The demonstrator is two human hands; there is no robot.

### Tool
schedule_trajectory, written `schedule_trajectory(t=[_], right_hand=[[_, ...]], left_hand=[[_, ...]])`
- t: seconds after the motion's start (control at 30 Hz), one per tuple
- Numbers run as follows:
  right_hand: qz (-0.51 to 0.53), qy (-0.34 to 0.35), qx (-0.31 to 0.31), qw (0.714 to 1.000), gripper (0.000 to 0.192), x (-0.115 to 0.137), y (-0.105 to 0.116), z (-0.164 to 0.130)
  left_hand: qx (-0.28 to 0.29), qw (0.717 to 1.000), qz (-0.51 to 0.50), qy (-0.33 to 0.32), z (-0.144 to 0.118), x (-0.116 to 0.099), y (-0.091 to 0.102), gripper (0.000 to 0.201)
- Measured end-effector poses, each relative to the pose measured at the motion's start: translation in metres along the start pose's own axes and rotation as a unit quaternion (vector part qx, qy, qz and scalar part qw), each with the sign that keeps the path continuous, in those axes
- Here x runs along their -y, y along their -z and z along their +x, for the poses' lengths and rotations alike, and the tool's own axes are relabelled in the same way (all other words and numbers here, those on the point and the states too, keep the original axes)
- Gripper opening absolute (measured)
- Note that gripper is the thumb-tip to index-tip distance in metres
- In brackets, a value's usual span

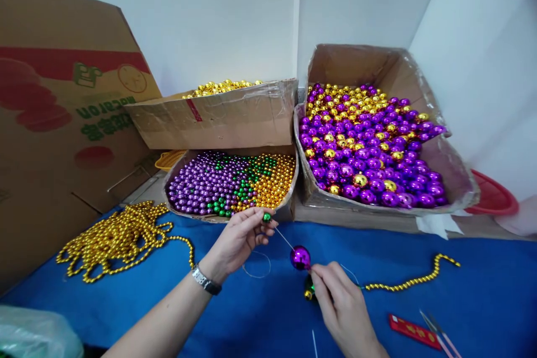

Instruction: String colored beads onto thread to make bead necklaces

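My left hand (241,238), with a metal-banded watch on the wrist, pinches a small green bead (267,217) between thumb and forefinger. From there a thin pale string (285,236) runs taut down to a large shiny purple ball (300,258). The fingertips of my right hand (346,307) are closed at the lower right side of that ball. Below it hang a dark green ball (311,283) and a small gold bead (308,295), partly hidden by my right fingers. A strand of gold beads (413,282) lies on the blue cloth to the right.
An open carton (235,218) holds purple, green and gold beads; behind it stands another carton (218,123) of gold balls. At right, a carton (323,201) contains purple and gold balls. Gold bead strands (121,240), scissors (440,335) and a red packet (413,331) lie on the cloth.
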State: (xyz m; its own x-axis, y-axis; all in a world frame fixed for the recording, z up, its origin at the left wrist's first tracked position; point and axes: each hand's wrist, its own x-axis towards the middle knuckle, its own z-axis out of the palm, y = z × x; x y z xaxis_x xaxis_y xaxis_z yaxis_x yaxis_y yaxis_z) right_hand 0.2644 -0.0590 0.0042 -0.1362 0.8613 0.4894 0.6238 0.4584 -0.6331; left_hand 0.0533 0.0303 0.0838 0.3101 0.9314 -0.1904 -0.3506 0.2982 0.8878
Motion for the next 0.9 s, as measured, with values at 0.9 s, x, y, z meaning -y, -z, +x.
schedule_trajectory(t=[0.9], right_hand=[[0.095, -0.092, -0.115, 0.985, 0.024, -0.022, 0.019, 0.003]], left_hand=[[0.15, 0.647, 0.636, -0.394, 0.139, -0.029, -0.163, 0.031]])
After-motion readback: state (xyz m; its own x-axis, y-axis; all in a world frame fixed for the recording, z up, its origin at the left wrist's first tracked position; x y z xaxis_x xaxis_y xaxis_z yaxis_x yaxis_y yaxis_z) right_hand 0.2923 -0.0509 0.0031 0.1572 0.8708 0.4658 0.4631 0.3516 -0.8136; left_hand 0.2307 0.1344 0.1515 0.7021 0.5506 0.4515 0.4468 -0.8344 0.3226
